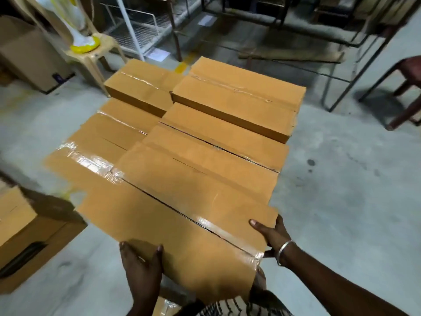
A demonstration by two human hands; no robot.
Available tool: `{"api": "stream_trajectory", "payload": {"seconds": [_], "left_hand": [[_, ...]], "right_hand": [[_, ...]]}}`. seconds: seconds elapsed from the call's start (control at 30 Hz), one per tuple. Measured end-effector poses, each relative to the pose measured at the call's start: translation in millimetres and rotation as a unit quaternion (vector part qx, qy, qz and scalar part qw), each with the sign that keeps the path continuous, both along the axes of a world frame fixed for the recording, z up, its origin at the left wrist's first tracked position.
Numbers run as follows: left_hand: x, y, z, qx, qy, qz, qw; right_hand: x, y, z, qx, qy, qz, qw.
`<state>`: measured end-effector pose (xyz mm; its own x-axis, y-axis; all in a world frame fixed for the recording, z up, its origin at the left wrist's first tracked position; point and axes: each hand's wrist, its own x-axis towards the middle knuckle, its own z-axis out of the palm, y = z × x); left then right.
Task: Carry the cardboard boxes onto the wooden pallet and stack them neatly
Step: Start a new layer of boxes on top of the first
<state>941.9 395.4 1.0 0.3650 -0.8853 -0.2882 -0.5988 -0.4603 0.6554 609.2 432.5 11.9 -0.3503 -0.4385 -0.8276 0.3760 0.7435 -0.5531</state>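
Note:
I hold a long taped cardboard box (pixel 173 215) in front of me, above the stack. My left hand (pixel 141 267) grips its near end, thumb on top. My right hand (pixel 273 236) grips its right near corner, thumb on the top face and fingers underneath. Past it lies a stack of several similar cardboard boxes (pixel 218 142) side by side, with two more on a higher layer at the back (pixel 237 96). The wooden pallet is hidden beneath the boxes.
A big brown carton (pixel 29 233) stands on the floor at the left. A beige plastic chair (pixel 91 53) and another carton (pixel 29 55) are at the back left. Metal racks (pixel 341 42) and a dark chair (pixel 407 87) stand at the back and right. Grey concrete floor (pixel 341 179) surrounds the stack.

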Motion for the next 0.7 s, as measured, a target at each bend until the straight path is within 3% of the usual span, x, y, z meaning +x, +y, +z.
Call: {"api": "stream_trajectory", "payload": {"seconds": [0.3,0.4,0.7], "left_hand": [[-86,93,10,0.102,0.179,0.130,0.970],[-97,107,2,0.085,0.230,0.164,0.955],[-125,122,44,0.052,0.253,0.192,0.947]], "right_hand": [[-17,-1,-8,-0.041,-0.056,0.045,0.997],[-21,-6,0,-0.018,-0.070,0.078,0.994],[-30,-14,0,-0.025,-0.123,0.122,0.985]]}}
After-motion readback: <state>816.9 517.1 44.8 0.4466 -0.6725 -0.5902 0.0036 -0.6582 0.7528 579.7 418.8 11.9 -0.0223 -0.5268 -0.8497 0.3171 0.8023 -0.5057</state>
